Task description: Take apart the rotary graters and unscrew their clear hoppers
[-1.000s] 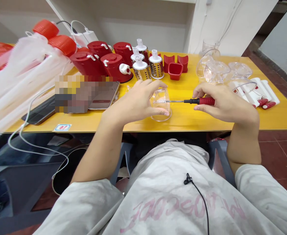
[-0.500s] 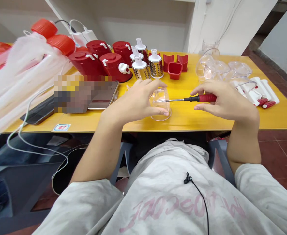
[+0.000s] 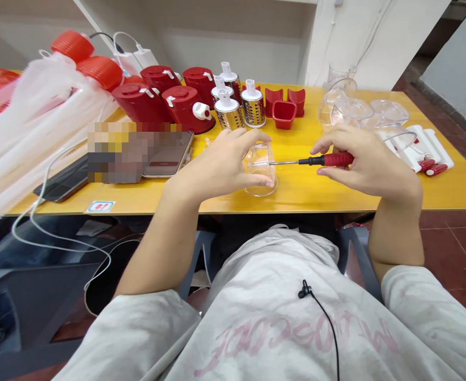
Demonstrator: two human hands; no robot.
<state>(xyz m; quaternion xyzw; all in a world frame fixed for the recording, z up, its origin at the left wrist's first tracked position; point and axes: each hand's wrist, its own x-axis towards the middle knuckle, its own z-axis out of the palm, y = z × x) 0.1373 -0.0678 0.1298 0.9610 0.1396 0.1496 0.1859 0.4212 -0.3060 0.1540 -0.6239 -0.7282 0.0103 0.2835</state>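
My left hand (image 3: 233, 161) grips a clear plastic part (image 3: 270, 182) that has a round rim, just above the near part of the yellow table. Its thumb and forefinger reach around the part's side. A screwdriver (image 3: 324, 160) with a red and black handle lies level in my right hand (image 3: 356, 159), the handle's end against the palm. The metal shaft points left, and its tip meets the middle of the clear part. What the tip touches there is too small to make out.
Red housings (image 3: 187, 106), metal grater drums (image 3: 253, 106) and red cups (image 3: 284, 114) stand behind my hands. Clear parts (image 3: 350, 114) and white-and-red handles (image 3: 431, 151) lie at the right. A phone (image 3: 167, 154) and plastic bags (image 3: 46, 121) are at the left of the table (image 3: 316, 198).
The fingers of my right hand have shifted slightly on the screwdriver's handle. My left hand and the clear part have stayed in place.
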